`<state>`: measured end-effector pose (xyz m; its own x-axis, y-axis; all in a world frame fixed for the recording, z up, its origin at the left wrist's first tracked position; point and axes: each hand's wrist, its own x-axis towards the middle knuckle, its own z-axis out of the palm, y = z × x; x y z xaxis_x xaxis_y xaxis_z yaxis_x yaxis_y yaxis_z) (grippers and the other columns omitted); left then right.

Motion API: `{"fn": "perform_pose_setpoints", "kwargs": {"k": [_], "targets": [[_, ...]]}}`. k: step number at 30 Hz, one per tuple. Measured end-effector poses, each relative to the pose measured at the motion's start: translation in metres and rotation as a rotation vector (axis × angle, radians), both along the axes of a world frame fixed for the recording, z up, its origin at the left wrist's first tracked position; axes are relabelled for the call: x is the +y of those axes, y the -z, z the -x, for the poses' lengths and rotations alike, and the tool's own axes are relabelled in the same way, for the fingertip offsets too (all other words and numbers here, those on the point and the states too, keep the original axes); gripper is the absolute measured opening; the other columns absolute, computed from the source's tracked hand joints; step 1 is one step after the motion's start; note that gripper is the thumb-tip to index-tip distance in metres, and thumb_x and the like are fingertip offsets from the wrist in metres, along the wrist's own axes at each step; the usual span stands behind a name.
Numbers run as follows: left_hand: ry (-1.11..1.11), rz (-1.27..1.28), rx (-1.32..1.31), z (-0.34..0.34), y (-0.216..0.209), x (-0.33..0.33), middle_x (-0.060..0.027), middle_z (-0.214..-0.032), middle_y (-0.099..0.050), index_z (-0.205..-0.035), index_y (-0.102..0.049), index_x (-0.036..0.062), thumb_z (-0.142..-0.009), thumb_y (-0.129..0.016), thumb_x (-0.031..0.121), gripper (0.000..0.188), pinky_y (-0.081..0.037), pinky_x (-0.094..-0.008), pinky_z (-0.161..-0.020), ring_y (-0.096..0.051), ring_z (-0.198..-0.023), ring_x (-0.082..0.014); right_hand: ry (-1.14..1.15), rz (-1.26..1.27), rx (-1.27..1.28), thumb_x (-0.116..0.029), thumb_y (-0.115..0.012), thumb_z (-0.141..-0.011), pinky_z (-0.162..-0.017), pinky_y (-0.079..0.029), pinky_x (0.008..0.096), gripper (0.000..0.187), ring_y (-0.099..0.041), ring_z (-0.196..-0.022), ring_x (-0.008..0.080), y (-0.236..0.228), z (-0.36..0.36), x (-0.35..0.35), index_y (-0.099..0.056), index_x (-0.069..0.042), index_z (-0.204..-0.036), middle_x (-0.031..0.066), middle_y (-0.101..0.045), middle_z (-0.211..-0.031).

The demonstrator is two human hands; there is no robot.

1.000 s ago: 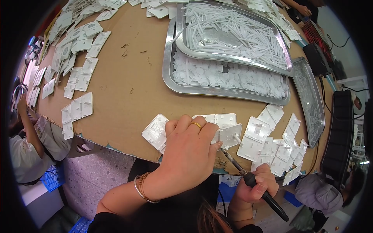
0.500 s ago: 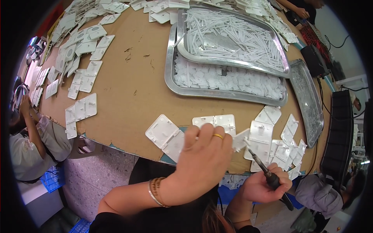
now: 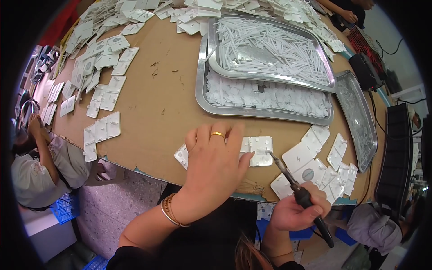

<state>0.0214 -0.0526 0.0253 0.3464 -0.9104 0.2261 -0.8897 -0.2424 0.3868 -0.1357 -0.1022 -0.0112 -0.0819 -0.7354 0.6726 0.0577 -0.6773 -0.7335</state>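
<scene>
In my right hand (image 3: 300,208) is a soldering iron (image 3: 302,196) with a black grip, its thin metal tip pointing up and left. That tip is at the right half of a white hinged plastic case (image 3: 262,149) lying open on the cardboard, inner side up. My left hand (image 3: 215,157), with a gold ring, is over the case's left part, thumb stretched along its lower edge. Its fingers are bent forward and apart, the index finger blurred, and their tips are hidden. Another white case (image 3: 181,155) shows partly beside the left hand.
Two stacked metal trays (image 3: 202,101) hold white paper-like strips and small squares. An upright-leaning metal tray (image 3: 360,121) stands at right. White cases lie in a right-hand cluster (image 3: 299,157) and left-hand piles (image 3: 108,92). A black box (image 3: 365,71) has a cable. Co-workers sit at both sides.
My left hand has moved left, away from a white piece it held near the iron. White pieces at right lie differently. The iron tip has shifted up and left onto the middle case.
</scene>
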Motion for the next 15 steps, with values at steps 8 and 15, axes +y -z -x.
{"fn": "perform_pose_setpoints", "kwargs": {"k": [8,15], "targets": [[0.038,0.022,0.219,-0.008,0.005,-0.001,-0.0103,-0.095,-0.056,-0.102,-0.056,0.0034,-0.077,-0.07,0.023,0.035,-0.035,-0.0385,-0.08,-0.051,-0.09,-0.0287,-0.088,0.02,0.176,-0.035,-0.045,-0.095,-0.057,-0.033,0.0306,0.031,-0.04,-0.063,0.0156,0.003,0.007,0.003,-0.043,-0.005,-0.089,0.0044,-0.041,-0.072],[0.034,0.043,0.436,-0.014,0.006,-0.003,-0.0102,-0.084,-0.061,-0.096,-0.06,0.0037,-0.076,-0.071,0.022,0.03,-0.037,-0.0377,-0.079,-0.055,-0.085,-0.028,-0.06,0.059,0.185,-0.036,-0.043,-0.095,-0.058,-0.034,0.0311,0.031,-0.041,-0.063,0.0172,0.004,0.006,0.003,-0.042,-0.005,-0.089,0.0062,-0.042,-0.073]]}}
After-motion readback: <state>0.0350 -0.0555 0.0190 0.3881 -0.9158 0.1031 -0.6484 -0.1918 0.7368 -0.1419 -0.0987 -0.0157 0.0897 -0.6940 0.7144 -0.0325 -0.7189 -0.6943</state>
